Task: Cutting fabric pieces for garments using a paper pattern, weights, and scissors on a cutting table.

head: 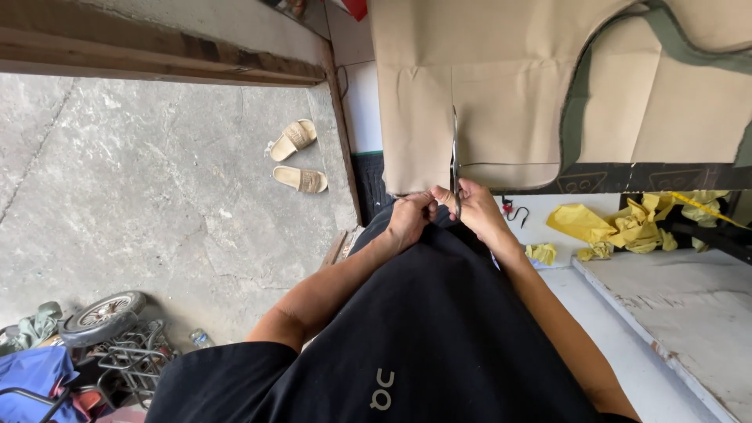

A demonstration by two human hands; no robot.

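A large tan sheet (501, 86) lies spread in front of me, with a straight slit running into it from its near edge. My right hand (476, 207) is shut on a pair of metal scissors (454, 153), whose blades stand in the slit. My left hand (409, 221) is closed right beside it, pinching the sheet's near edge. A dark green strip (578, 102) curves across the sheet to the right. My black shirt (407, 329) fills the foreground below both hands.
A pair of beige sandals (298, 157) lies on the grey concrete floor (157, 180). Crumpled yellow cloth (627, 223) sits at the right above a white board (689, 305). A wheel and wire cart (110, 337) stand at lower left.
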